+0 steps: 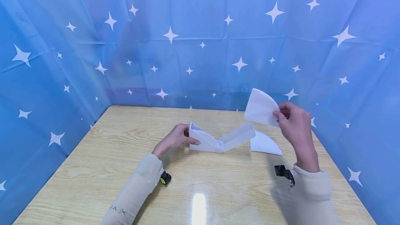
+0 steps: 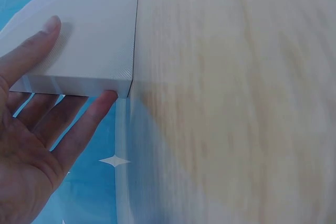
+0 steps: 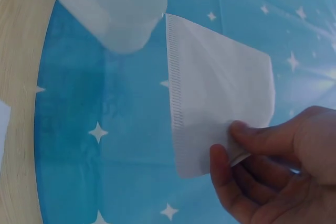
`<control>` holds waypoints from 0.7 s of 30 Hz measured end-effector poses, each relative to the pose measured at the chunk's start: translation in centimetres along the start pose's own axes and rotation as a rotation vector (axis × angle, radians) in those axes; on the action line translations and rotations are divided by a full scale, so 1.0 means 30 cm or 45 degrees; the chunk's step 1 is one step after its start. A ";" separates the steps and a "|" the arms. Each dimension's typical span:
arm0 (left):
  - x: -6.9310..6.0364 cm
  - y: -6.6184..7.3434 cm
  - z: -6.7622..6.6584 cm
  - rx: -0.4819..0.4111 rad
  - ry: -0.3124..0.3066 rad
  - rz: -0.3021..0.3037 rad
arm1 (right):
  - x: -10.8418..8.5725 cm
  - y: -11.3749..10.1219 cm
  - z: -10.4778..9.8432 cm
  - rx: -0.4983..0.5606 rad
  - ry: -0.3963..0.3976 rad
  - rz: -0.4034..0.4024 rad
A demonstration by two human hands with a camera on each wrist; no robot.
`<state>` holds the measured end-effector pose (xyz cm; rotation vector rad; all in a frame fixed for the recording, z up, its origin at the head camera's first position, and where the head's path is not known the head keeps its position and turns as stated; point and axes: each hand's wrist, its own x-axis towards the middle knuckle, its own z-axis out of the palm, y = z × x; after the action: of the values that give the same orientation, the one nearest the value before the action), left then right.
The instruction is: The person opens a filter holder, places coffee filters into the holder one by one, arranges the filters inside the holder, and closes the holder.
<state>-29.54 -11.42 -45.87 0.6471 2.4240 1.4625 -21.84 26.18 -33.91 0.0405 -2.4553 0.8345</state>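
While the Right Hand Pinches a White Sheet, the Left Hand Grips an Opened Box

As the head view shows it, the white sheet is raised over the right part of the table, clear of its surface. One edge is curved, and in the right wrist view another bears a ribbed, crimped band. The right hand grasps it near a corner, between thumb and fingers.

To its left, near the middle of the table, is the white box, its translucent lid swung out to the right and tilted upward. The left hand grasps the box by its left end: the thumb lies on the broad face and fingers reach along the narrow end, as the left wrist view shows. Whether the box bears its full weight on the wood cannot be told.

Just right of the lid lies a second sheet, also white and curved along one side, with the lid's tip covering part of its left edge.

Pale sleeves cover both forearms, the left sleeve marked with dark lettering. Black devices sit at both wrists. Behind the wood-grain table hangs a blue curtain printed with white four-pointed stars.
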 end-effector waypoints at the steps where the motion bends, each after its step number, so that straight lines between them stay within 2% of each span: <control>1: 0.000 0.000 0.000 0.002 0.001 0.000 | 0.000 -0.005 0.007 0.007 0.004 -0.020; 12: 0.001 0.001 0.001 0.004 -0.001 0.003 | -0.009 -0.075 0.085 0.042 0.016 -0.163; 21: 0.001 -0.003 0.002 0.016 0.003 -0.004 | -0.027 -0.130 0.175 0.081 -0.054 -0.272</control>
<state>-29.58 -11.40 -45.97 0.6445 2.4368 1.4487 -22.93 19.92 -35.61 0.3409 -2.4102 0.8232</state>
